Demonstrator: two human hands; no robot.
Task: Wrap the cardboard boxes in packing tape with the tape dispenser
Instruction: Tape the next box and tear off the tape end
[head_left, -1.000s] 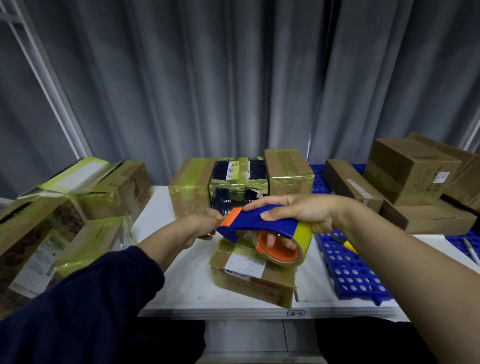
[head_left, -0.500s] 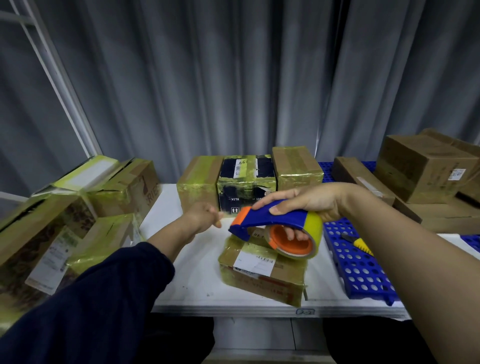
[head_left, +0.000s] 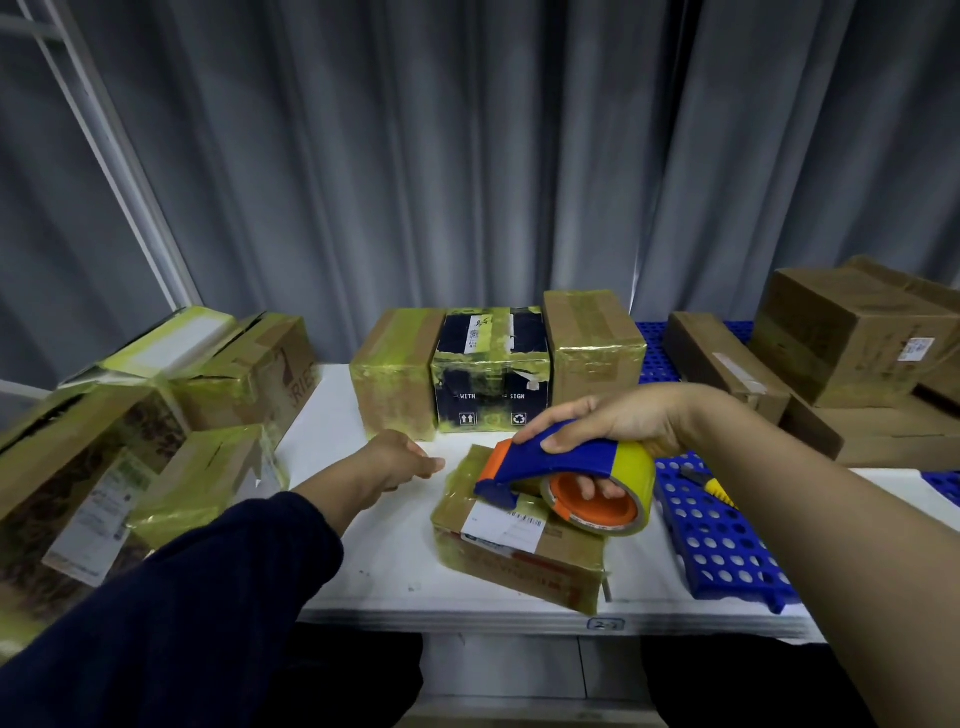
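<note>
Gripping the tape dispenser (head_left: 561, 467), the right hand (head_left: 618, 421) is closed around it: thumb laid along the blue top, fingers (head_left: 597, 486) curled through the orange core of the yellowish tape roll. The dispenser's blue front edge sits on the top of a small cardboard box (head_left: 519, 540) that lies near the front edge of the white table (head_left: 384, 561). This box is partly wrapped in yellowish tape and carries a white label with a barcode on its top face.

The left hand (head_left: 400, 462), coming out of a dark blue sleeve (head_left: 208, 597), hovers just left of that box with its fingers loosely curled and pinched together; whether it holds a strand of tape cannot be told.

Along the back of the table stand three taped boxes in a row: a brown one (head_left: 395, 374), a dark printed one (head_left: 491, 382) in the middle, and another brown one (head_left: 592, 348). More taped boxes (head_left: 156, 415) are piled at the left. At the right, plain untaped boxes (head_left: 852, 343) sit on blue perforated panels (head_left: 722, 540), and a small tool with a yellow handle (head_left: 714, 486) lies on the panel close to the right forearm. Grey curtains (head_left: 467, 156) hang behind.
</note>
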